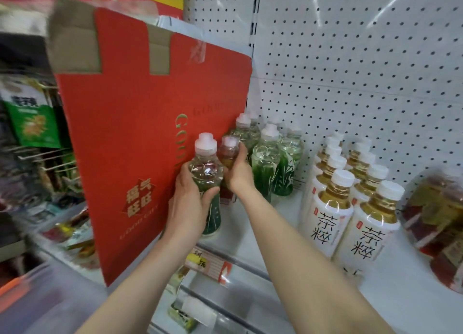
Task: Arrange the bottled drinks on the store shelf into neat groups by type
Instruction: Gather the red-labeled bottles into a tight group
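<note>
- The reddish bottle (pixel 227 155), the odd one among the greens, stands upright near the left end of the shelf (pixel 250 223), cap up and long axis vertical.
- The right hand (pixel 239 169) wraps it from the right at shoulder height, fingers curled round the body; this hand is the one placed to move it.
- Just in front of it and to its left, the green bottle (pixel 205 178) is upright in the grip of the left hand (pixel 190 196). Whether its base rests on the shelf or sits a little above it I cannot tell.
- The two hands are close together, nearly touching, each clamped on its own bottle.
- Behind and to the right of the reddish bottle stands the green cluster (pixel 266 163), very near it.
- A likely way out for the reddish bottle is up and toward the person, clear of the neighbouring caps.
- Further right, past a bare gap of shelf, are the white-labelled tea bottles (pixel 333 203) in tidy rows.
- A red carton (pixel 140 133) leans at the left; the pegboard (pixel 350 58) backs everything.
</note>
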`<state>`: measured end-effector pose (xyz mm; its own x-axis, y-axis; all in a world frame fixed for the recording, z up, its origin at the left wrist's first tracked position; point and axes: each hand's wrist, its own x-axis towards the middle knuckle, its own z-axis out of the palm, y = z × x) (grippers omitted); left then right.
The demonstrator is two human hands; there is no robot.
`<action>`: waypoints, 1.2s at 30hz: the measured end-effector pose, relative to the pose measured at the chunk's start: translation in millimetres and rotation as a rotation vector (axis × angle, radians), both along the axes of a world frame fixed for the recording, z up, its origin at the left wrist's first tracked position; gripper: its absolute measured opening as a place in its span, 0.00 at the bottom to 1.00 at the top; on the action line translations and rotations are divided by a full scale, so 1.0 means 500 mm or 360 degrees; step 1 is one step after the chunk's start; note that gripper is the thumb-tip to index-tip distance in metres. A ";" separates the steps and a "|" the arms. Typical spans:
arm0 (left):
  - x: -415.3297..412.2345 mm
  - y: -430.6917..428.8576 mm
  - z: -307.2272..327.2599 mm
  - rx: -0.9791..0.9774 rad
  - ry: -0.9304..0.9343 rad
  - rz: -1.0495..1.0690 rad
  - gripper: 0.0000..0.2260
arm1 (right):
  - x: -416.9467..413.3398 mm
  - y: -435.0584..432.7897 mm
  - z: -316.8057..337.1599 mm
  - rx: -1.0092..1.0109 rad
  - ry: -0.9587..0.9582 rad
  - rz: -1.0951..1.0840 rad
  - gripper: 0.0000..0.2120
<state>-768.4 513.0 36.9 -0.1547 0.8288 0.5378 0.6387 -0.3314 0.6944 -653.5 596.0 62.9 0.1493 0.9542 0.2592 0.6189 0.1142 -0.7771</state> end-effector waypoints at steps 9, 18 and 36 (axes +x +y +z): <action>0.001 0.004 0.006 -0.0072 0.0009 -0.0012 0.28 | 0.040 -0.141 -0.043 0.0071 -0.0254 -0.0066 0.41; 0.038 0.060 0.014 -0.0190 -0.0081 -0.0137 0.33 | 0.106 -0.351 0.041 0.0433 0.0035 0.0002 0.34; 0.377 -0.201 0.056 0.0575 0.0085 -0.0933 0.20 | 0.532 -0.624 -0.016 0.0390 0.0016 -0.0915 0.35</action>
